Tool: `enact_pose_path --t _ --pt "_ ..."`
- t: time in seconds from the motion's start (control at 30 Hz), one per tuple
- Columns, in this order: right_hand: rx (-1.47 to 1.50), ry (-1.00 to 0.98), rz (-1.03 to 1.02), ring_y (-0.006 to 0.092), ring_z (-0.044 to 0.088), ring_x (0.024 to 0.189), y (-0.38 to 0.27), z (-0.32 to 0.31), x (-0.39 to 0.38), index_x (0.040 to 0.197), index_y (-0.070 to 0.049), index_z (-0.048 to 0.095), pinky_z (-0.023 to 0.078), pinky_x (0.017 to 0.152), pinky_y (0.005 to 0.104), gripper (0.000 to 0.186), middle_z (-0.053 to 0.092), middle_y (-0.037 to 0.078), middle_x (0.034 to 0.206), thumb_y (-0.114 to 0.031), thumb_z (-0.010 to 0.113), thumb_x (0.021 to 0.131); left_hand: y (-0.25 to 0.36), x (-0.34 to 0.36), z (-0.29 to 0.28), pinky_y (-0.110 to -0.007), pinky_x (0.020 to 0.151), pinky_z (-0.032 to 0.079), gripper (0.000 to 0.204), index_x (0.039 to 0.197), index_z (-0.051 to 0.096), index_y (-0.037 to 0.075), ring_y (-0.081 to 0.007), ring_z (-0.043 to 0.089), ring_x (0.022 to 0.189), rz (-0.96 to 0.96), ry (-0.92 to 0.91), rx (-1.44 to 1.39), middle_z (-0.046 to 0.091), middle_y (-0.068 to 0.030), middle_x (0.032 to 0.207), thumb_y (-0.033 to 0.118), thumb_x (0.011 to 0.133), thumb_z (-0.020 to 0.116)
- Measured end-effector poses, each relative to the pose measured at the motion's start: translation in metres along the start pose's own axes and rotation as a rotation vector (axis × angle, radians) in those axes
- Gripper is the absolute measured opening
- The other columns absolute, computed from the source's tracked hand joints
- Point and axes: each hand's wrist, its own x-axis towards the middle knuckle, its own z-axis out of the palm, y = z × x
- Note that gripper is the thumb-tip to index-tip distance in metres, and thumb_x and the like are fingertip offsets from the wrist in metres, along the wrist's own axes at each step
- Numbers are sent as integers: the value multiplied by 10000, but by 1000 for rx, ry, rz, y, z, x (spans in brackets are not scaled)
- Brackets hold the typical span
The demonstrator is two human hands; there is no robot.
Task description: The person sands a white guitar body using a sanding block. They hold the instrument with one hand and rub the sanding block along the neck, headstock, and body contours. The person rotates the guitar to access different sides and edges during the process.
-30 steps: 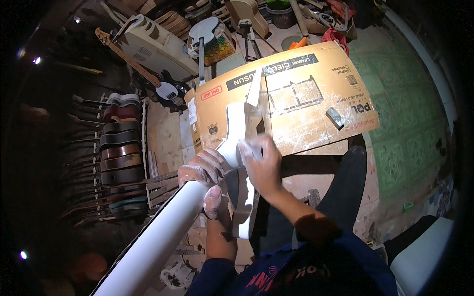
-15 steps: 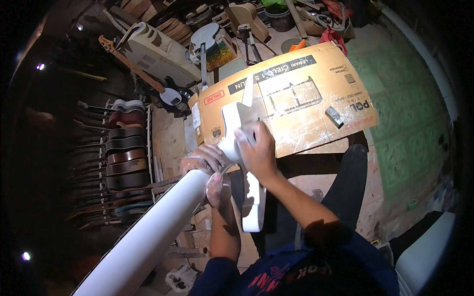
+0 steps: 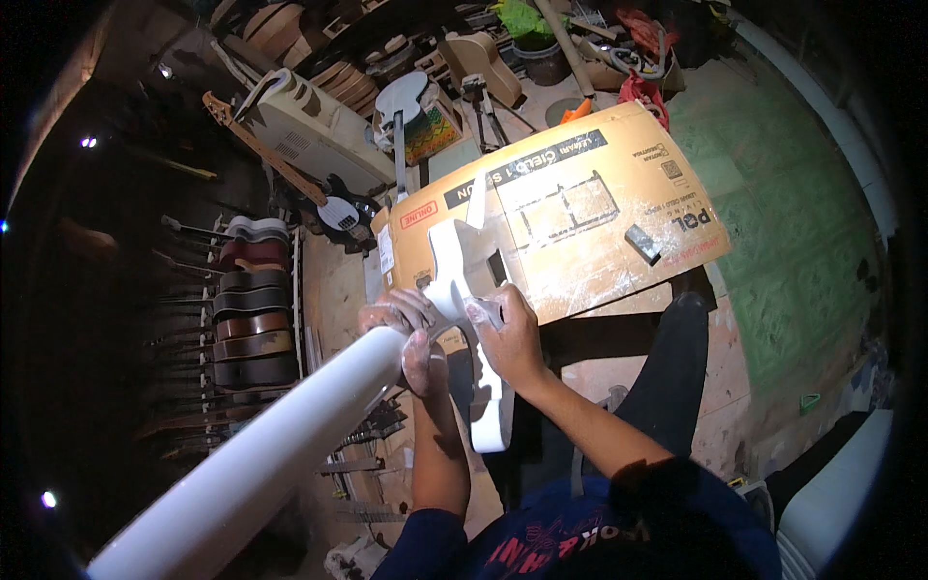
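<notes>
Green patterned floor covering (image 3: 773, 251) lies at the right of the workshop, and at the left stands one row of guitars (image 3: 253, 322), at least seven of them. Toward the far side are one dark electric guitar (image 3: 340, 214), one pale guitar (image 3: 402, 95), one bare wooden guitar body (image 3: 483, 68) and one bucket (image 3: 544, 68).

One cardboard sheet (image 3: 570, 275), dusted white, bears one grey block (image 3: 643, 245). One white guitar (image 3: 447, 251) is held up over the sheet's near left edge, its neck running toward the lower left corner. Two hands are on it: the left hand (image 3: 410, 333) grips it where neck meets body; the right hand (image 3: 507, 333) has its fingers bent against the body's edge, and whether they pinch anything I cannot tell.

Compared with half a second ago, the right hand has moved down the edge, closer to the left, uncovering one dark slot (image 3: 498, 268). The left hand keeps its grip, and the block lies where it was on the sheet.
</notes>
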Motion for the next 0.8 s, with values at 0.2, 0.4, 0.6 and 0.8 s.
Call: enact_pose_path --t 0.2,0.4,0.6,0.8 --pt "13 40 -33 348 606 739 -9 7 39 902 16 538 480 684 411 244 598 193 823 -180 682 887 4 5 12 -347 734 394 265 861 368 70 -189 402 673 34 57 83 386 -72 697 127 702 572" --pt "-90 -332 137 321 643 829 0 -54 11 979 18 570 505 727 393 252 627 216 885 -180 687 875 -4 23 -1 -326 708 393 256 868 377 81 -174 411 676 76 38 54 388 -61 699 140 709 569" --pt "-278 -534 -325 382 649 875 -33 -56 52 946 -14 603 521 750 459 300 629 154 1148 -240 697 771 -15 33 -19 -327 734 423 234 880 383 59 -175 436 688 104 -64 76 431 -77 747 118 746 565" --pt "-486 -880 -310 383 655 836 -44 -66 39 957 -44 651 525 743 459 297 658 181 1073 -259 672 753 -11 30 -18 -328 747 422 220 882 385 65 -183 440 696 60 20 85 428 -81 745 117 745 549"
